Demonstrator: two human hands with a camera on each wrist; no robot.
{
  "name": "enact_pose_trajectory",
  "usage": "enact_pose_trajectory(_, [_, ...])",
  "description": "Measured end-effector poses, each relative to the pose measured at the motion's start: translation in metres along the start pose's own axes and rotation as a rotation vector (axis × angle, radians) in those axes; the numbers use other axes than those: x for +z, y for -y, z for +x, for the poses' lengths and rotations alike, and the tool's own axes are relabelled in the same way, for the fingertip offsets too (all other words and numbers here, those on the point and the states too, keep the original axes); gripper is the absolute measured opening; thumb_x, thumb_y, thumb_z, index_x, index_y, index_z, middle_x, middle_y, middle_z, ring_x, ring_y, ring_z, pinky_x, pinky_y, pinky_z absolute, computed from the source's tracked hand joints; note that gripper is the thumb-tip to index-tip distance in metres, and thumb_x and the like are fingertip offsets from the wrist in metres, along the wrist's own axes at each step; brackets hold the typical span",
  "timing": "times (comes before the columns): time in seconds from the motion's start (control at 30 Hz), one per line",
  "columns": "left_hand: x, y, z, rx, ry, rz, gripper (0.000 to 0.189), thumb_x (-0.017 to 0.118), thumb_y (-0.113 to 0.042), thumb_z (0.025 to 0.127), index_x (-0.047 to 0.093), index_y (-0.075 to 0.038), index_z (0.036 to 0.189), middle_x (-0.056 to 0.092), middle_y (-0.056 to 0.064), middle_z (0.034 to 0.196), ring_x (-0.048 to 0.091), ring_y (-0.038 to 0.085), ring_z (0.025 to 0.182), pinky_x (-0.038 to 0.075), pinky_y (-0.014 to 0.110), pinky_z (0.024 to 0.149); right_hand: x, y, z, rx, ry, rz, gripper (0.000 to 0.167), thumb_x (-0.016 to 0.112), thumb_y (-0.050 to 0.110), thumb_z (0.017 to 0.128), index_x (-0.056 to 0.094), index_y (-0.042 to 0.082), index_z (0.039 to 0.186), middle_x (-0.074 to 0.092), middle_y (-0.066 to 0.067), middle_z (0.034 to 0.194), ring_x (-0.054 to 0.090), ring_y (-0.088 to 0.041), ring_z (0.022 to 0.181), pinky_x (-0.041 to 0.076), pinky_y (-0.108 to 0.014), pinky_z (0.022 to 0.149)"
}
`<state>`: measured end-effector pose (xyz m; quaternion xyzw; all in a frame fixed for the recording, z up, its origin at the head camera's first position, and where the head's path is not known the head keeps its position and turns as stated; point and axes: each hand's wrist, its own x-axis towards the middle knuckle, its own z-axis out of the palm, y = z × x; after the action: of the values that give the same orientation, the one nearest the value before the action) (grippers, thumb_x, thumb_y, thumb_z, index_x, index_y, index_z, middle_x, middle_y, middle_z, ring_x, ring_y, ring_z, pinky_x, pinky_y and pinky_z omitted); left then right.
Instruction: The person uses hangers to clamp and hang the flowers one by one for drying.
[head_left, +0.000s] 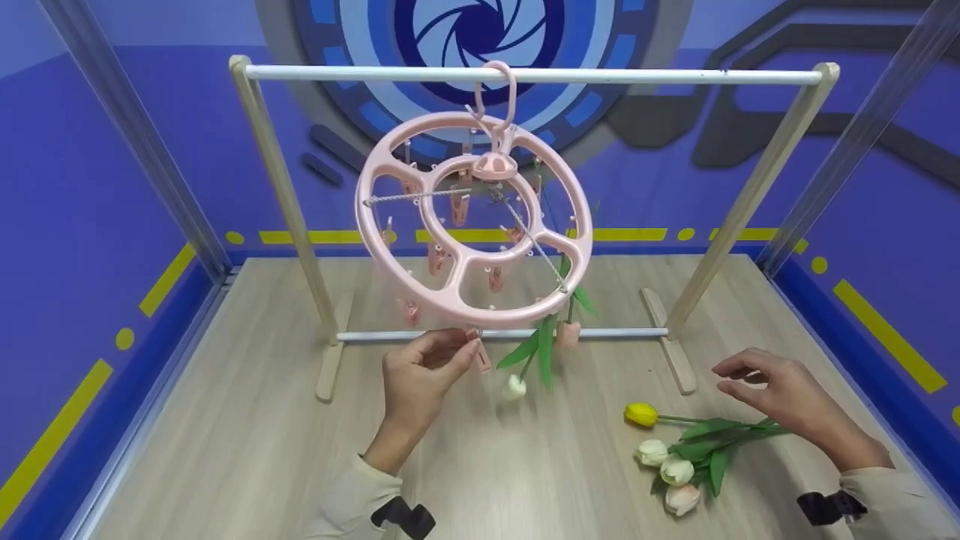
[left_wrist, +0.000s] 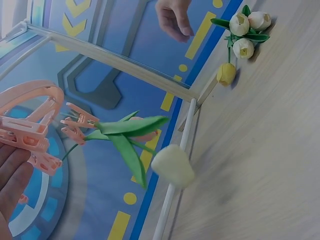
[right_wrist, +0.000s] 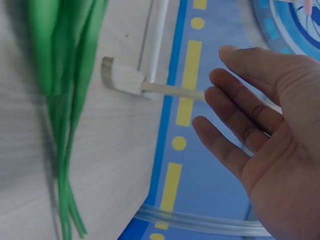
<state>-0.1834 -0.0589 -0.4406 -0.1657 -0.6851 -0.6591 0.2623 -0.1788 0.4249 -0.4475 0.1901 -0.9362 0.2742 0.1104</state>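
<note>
Left hand (head_left: 416,379) pinches a clip (head_left: 483,358) at six o'clock, seemingly readying it; right hand (head_left: 787,390), fingers (right_wrist: 220,145) parted, empty, next likely needs a four o'clock tulip (head_left: 676,471).

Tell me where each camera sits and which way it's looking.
Head: on the person's head, facing forward and down at the pink hanger; left hand and right hand show.
Left wrist: on that wrist, facing a hanging white tulip; part of each hand shows.
Right wrist: on that wrist, facing green leaves and a rack foot; only the right hand shows.
Shared: head and left wrist both show the yellow tulip.
</note>
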Motion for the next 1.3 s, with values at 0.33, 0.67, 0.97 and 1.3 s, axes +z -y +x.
enact_pose_trajectory(0.33, [-0.001,0.000,0.001,-0.010,0.006,-0.012,0.015,0.088,-0.002,0.086,0.081,0.001,0.099,0.081,0.005,0.096,0.078,0.020,0.083,0.065,0.033,0.075,0.003,-0.022,-0.012,0.034,0.131,0.002,0.014,0.082,0.007,0.092,0.078,0.012,0.105,0.075,-0.001,0.099,0.067,-0.002,0.089,0.060,-0.029,0.073])
enact_pose_trajectory(0.67, [-0.002,-0.001,0.000,-0.011,0.017,0.035,0.016,0.088,-0.007,0.088,0.081,-0.001,0.101,0.081,0.003,0.097,0.078,0.019,0.084,0.065,0.032,0.076,0.005,-0.040,-0.025,0.109,0.278,0.016,0.012,0.080,0.013,0.096,0.078,0.007,0.106,0.076,-0.006,0.101,0.068,-0.006,0.090,0.060,-0.038,0.076])
enact_pose_trajectory(0.97, [-0.003,0.001,0.000,-0.016,0.016,0.019,0.015,0.088,-0.006,0.088,0.081,-0.001,0.100,0.081,0.002,0.097,0.078,0.019,0.083,0.065,0.032,0.075,0.009,-0.055,-0.031,0.144,0.362,0.013,0.018,0.080,-0.001,0.088,0.077,0.003,0.105,0.075,-0.004,0.098,0.069,-0.009,0.087,0.060,-0.031,0.074])
enact_pose_trajectory(1.3, [-0.002,0.000,0.000,-0.031,0.011,-0.003,0.015,0.088,-0.005,0.088,0.081,0.000,0.100,0.081,0.003,0.096,0.078,0.020,0.081,0.065,0.033,0.074,0.011,-0.060,-0.033,0.208,0.358,-0.069,0.021,0.076,-0.009,0.084,0.077,0.003,0.102,0.075,-0.004,0.096,0.070,-0.022,0.087,0.060,-0.039,0.075])
